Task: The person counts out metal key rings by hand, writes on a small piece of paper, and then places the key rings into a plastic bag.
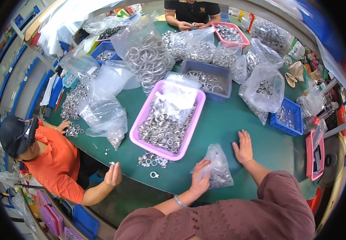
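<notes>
My left hand (200,176) grips the near edge of a small clear plastic bag (219,166) holding metal rings, which lies on the green table (229,124). My right hand (243,147) rests flat and empty on the table just right of the bag, fingers spread. Ahead and to the left stands a pink tray (140,120) full of silver rings with clear bags on top. A few loose rings (152,161) lie at the tray's near end, one single ring (154,175) closer to me.
A person in orange (57,160) sits at the left, one hand raised near the table edge. Another person in black (191,14) works at the far end. Large bags of rings (147,56), a grey bin (209,82), blue bins (288,117) and a red tray (229,34) crowd the table.
</notes>
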`<act>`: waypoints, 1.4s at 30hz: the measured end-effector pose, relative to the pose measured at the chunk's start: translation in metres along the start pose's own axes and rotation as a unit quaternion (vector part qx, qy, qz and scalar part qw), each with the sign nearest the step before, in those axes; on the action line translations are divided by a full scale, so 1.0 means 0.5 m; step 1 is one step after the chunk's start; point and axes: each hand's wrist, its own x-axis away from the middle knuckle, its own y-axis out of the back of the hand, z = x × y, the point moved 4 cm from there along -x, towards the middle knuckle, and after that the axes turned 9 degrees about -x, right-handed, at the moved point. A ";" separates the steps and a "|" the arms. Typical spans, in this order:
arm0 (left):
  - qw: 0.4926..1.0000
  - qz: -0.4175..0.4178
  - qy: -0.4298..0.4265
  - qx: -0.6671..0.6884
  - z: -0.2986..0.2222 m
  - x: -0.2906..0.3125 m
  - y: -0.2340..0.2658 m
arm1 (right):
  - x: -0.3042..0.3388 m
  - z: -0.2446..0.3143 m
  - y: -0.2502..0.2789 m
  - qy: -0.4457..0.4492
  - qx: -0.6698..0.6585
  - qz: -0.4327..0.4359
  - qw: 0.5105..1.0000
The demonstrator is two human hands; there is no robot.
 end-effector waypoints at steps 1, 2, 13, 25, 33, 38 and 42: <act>0.994 0.026 0.071 0.081 0.010 -0.001 0.004 | -0.003 0.000 0.000 -0.005 0.013 -0.001 1.000; 0.975 0.053 0.142 0.160 0.019 0.001 0.006 | -0.005 -0.001 0.000 -0.011 0.026 -0.002 1.000; 0.951 0.149 0.183 0.198 0.013 0.020 0.156 | -0.023 0.016 -0.007 -0.045 0.086 0.029 0.995; 0.955 0.110 0.210 0.177 0.005 0.037 0.275 | -0.021 0.021 -0.012 -0.039 0.083 0.015 0.996; 0.916 0.070 0.290 0.267 -0.012 0.047 0.288 | -0.021 0.026 -0.004 -0.040 0.081 0.023 0.996; 0.925 0.006 0.310 0.221 -0.025 0.066 0.306 | -0.017 0.027 0.000 -0.043 0.070 0.038 0.996; 0.941 -0.019 0.295 0.165 -0.033 0.056 0.320 | -0.028 0.023 -0.003 -0.032 0.060 0.037 0.997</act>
